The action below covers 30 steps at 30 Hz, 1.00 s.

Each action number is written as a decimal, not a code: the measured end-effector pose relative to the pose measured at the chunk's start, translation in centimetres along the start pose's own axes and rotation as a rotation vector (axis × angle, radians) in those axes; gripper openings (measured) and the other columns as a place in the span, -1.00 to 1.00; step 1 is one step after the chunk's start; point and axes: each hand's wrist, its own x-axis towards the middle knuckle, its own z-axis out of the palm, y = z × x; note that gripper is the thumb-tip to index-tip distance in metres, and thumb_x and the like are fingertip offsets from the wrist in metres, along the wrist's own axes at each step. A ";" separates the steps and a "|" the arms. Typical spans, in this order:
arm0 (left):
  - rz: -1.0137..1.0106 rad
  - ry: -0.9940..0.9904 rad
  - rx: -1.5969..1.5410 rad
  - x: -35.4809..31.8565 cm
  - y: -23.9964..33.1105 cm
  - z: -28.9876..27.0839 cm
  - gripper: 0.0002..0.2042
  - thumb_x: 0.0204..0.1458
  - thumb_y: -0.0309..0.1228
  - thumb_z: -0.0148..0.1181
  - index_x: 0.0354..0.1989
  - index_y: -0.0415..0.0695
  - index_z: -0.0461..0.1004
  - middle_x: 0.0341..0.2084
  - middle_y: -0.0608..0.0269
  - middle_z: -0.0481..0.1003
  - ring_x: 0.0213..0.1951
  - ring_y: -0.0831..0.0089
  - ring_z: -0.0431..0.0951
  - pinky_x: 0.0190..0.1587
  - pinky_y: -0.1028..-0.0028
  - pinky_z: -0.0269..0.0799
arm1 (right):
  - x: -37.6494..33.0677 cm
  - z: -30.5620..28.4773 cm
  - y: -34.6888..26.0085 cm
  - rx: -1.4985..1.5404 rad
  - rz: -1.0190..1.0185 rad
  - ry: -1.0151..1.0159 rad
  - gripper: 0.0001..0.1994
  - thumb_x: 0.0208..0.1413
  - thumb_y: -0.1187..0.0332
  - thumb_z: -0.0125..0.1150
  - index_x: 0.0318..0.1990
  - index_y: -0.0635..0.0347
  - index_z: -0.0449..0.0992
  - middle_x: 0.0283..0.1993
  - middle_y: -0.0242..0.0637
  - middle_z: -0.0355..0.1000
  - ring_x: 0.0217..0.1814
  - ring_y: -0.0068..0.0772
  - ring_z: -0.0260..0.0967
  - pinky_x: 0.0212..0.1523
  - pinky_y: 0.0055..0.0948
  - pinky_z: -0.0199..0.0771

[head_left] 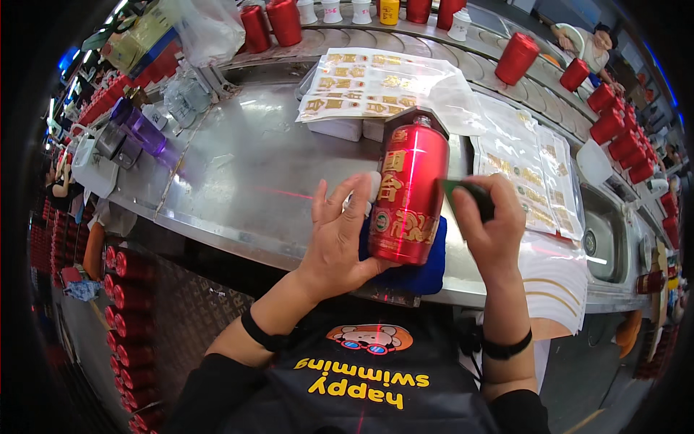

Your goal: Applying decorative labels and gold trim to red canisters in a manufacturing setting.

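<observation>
A glossy red bottle (410, 195) with gold lettering and a metallic neck lies tilted on a blue cloth (431, 271) at the bench's near edge. My left hand (336, 235) grips its left side, thumb at the base, other fingers raised along the edge. Something small and white (374, 186) sits at those fingertips against the bottle; its kind is unclear. Pinched in my right hand (494, 224) is a dark green flat piece, like a scraper (463, 194), its edge close to the bottle's right side. Whether it touches I cannot tell.
Gold-printed decal sheets (361, 83) lie beyond the bottle, with more sheets (528, 166) to the right. Past them runs a conveyor (405, 42) carrying red bottles. A purple cup (137, 126) stands left, a sink (606, 235) right. Another person (594, 50) is at far right.
</observation>
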 end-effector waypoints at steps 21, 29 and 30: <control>0.040 -0.053 0.160 0.4 -0.2 -0.6 -0.03 -0.20 0.21 0.28 0.29 -0.28 0.17 -0.22 0.00 0.45 0.26 0.01 0.13 0.28 -0.16 -0.27 | 1.5 0.3 -3.3 0.103 0.032 -0.422 -0.88 0.01 0.44 0.30 -0.30 0.26 0.53 -0.47 -0.16 0.49 -0.45 -0.38 0.48 -0.39 -0.43 0.45; 0.002 -0.039 0.155 0.1 0.0 -0.1 0.00 -0.22 0.21 0.29 0.28 -0.30 0.16 -0.17 -0.02 0.44 0.21 0.03 0.19 0.29 -0.13 -0.22 | 0.9 0.7 -1.9 -0.104 -0.019 -0.062 -0.80 -0.10 0.49 0.36 -0.26 0.22 0.53 -0.45 -0.24 0.42 -0.43 -0.32 0.40 -0.37 -0.38 0.38; 0.028 -0.022 0.193 0.1 0.0 -0.2 0.00 -0.23 0.22 0.29 0.28 -0.32 0.16 -0.16 -0.03 0.44 0.21 0.03 0.20 0.29 -0.12 -0.21 | 0.6 0.9 -1.8 -0.101 -0.029 -0.072 -0.80 -0.10 0.49 0.36 -0.26 0.22 0.53 -0.45 -0.24 0.42 -0.43 -0.32 0.40 -0.37 -0.38 0.38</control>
